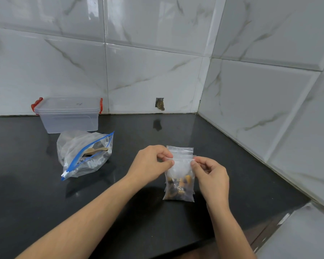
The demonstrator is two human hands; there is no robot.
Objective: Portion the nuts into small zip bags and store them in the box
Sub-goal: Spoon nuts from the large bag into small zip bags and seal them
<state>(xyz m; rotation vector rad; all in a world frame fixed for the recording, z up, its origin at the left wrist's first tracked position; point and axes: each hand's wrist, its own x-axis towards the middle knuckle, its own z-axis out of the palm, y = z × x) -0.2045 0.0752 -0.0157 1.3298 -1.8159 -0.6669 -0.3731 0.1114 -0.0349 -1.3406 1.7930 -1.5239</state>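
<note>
A small clear zip bag point(179, 182) with mixed nuts in its lower half hangs upright between my hands. My left hand point(150, 165) pinches its top left corner and my right hand point(210, 174) pinches the top right corner. Behind it lie a few empty small zip bags point(180, 149) on the black counter. A large clear zip bag with a blue slider point(84, 154) lies to the left, open, with a wooden scoop point(95, 150) inside. The clear storage box point(68, 114) with red clips stands closed at the back left against the wall.
The black counter point(36, 184) runs into a tiled corner at the right. A small hole with a stub point(160, 104) sits low in the back wall. The counter's front edge point(195, 242) lies near my forearms.
</note>
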